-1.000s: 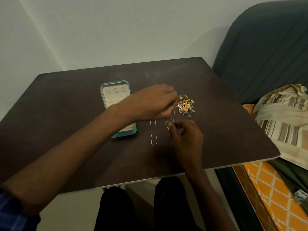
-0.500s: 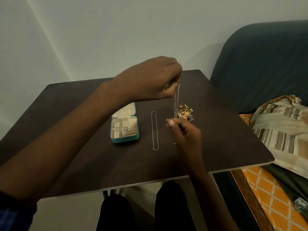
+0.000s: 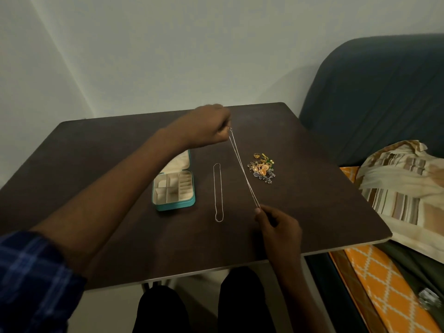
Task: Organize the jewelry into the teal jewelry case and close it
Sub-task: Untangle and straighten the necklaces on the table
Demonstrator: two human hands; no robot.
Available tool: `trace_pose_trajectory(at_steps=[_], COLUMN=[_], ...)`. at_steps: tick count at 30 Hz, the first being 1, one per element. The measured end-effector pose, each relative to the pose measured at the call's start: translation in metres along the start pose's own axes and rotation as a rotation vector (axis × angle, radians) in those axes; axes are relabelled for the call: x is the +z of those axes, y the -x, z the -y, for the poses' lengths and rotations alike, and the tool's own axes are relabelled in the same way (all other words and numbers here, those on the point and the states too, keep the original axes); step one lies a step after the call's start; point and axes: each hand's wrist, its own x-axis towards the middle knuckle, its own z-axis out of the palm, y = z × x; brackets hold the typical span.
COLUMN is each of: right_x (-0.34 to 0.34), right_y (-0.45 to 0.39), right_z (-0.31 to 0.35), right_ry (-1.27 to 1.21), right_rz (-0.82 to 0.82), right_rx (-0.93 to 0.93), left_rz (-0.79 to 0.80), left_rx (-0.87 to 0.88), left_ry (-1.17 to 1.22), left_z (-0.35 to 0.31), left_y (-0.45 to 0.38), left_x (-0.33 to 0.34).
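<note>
A dark brown table (image 3: 96, 150) fills the middle of the view, its far edge pushed up near a plain pale wall (image 3: 168, 44) that meets another in a corner at the left. To the right sits a dark blue-green sofa (image 3: 374, 92) (ribbed upholstery, dim light all round), with a striped beige and brown cloth (image 3: 396, 188) bundled on the seat and an orange fabric with a white diamond pattern (image 3: 384, 292) lying in front of it.

Left hand (image 3: 206, 127) pinches the chain (image 3: 243, 168) at its far end above the table (image 3: 96, 145); right hand (image 3: 276, 224) pinches its near end.
</note>
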Motion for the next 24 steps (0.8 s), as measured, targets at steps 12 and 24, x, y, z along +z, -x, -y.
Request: trace_pose_trajectory(at_steps=[12,24], right_x=[-0.009,-0.027], right_y=[-0.01,-0.059], right_z=[-0.006,0.033], right_ry=[0.093,0.342], right_rz=[-0.016,-0.015], right_rx=[0.032,-0.244], left_rz=[0.185,0.3], left_rx=[-0.195,-0.283], left_ry=[0.058,0.14], left_z=[0.022,0.032], left_y=[-0.024,-0.017], left_x=[0.084,0.125])
